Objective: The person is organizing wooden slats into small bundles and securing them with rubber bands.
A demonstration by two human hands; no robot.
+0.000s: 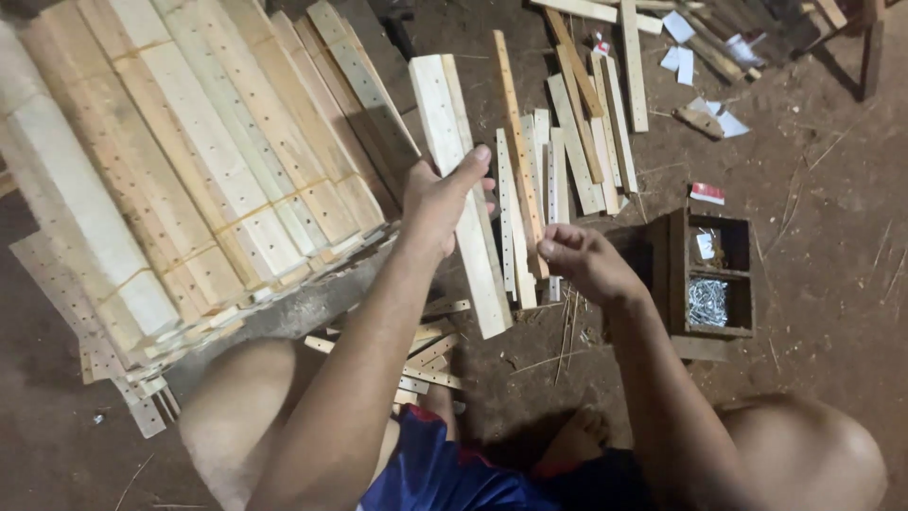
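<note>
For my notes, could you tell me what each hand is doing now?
Left hand: closed on a pale wooden slat.
Right hand: fingers curled; contents cannot be told.

Your left hand [443, 197] covers the middle of the pale wooden slat [461, 189] it grips, so its drilled holes there can't be seen. The stacked bundle of slats [180, 161], left of that slat, runs off the top and left edges. Right of the slat, your right hand [579, 260] pinches something too small to tell. The wooden box [711, 274] holds a blurred grey tangle.
</note>
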